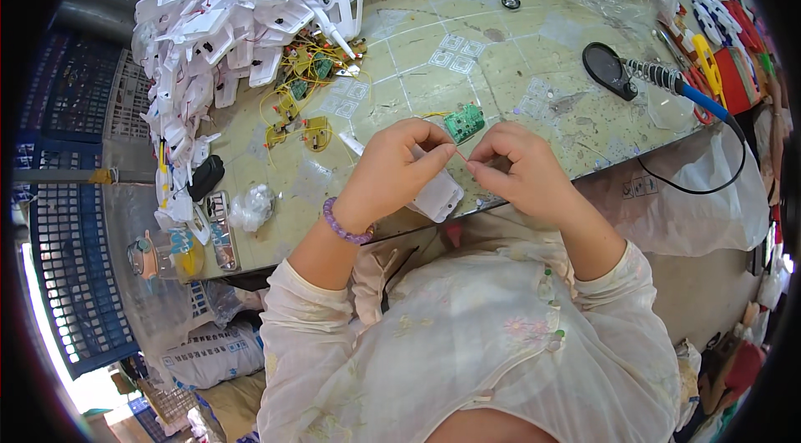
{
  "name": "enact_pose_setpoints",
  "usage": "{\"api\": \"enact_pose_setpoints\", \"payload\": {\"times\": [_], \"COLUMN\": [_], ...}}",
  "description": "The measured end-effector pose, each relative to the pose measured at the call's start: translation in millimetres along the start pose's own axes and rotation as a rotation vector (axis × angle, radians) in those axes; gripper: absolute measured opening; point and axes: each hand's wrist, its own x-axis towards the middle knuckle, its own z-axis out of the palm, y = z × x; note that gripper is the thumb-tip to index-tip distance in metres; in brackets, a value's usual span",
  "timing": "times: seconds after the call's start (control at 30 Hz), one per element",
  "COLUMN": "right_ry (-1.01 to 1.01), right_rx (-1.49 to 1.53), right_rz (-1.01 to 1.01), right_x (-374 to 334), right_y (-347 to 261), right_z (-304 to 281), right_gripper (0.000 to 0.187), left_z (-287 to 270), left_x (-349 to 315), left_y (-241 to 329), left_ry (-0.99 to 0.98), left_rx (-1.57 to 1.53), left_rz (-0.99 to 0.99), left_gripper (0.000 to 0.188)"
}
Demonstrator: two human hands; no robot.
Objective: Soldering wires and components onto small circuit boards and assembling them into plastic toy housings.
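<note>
A thin red wire point(460, 154) runs between my two hands at the near edge of the table. My left hand point(396, 168), with a purple bead bracelet at its wrist, pinches one end between thumb and forefinger. My right hand point(521, 172) has its thumb and forefinger closed at the other end. Just beyond the fingertips lies a green circuit board point(464, 122), with a yellow wire at its left side. Beneath the hands is a white plastic housing point(439, 196), partly hidden by my left hand.
White plastic shells with wires are heaped at the far left point(225, 26). Beside them lie small yellow-wired boards point(317, 133). At the right, a soldering iron point(697, 97) rests in a coil holder point(655, 73) with a black base. A phone point(220, 230) lies near the left edge.
</note>
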Motion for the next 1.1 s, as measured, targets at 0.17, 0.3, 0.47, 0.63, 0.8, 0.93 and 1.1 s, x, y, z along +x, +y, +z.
{"api": "enact_pose_setpoints", "payload": {"times": [0.17,0.3,0.47,0.63,0.8,0.93,1.1], "right_ry": [-0.023,0.134,0.128,0.092,0.209,0.263,0.207], "right_rx": [-0.272,-0.234,-0.044,0.134,0.010,-0.498,-0.627], "right_rz": [-0.163,-0.117,0.017,0.133,0.066,-0.101,-0.246], "right_x": [2.5,8.2,8.7,8.4,11.5,23.3,29.3], "right_y": [3.4,3.2,-1.4,0.0,3.7,8.3,11.1], "right_z": [0.2,1.3,2.9,4.5,1.9,6.2,8.8], "right_gripper": [0.011,0.011,0.011,0.011,0.019,0.029,0.039], "left_z": [2.5,3.8,8.7,4.8,2.6,3.3,3.3], "left_x": [-1.9,-3.9,-3.3,0.1,2.1,1.3,-1.3], "left_y": [-2.8,1.9,0.2,-2.7,-0.9,-3.7,-3.5], "left_ry": [-0.023,-0.071,0.091,0.140,0.127,0.114,0.117], "left_rx": [-0.181,-0.051,0.112,0.099,0.122,0.116,0.085], "left_rz": [-0.068,0.043,0.210,0.232,0.191,0.202,0.183], "left_gripper": [0.016,0.016,0.016,0.015,0.014,0.014,0.015]}}
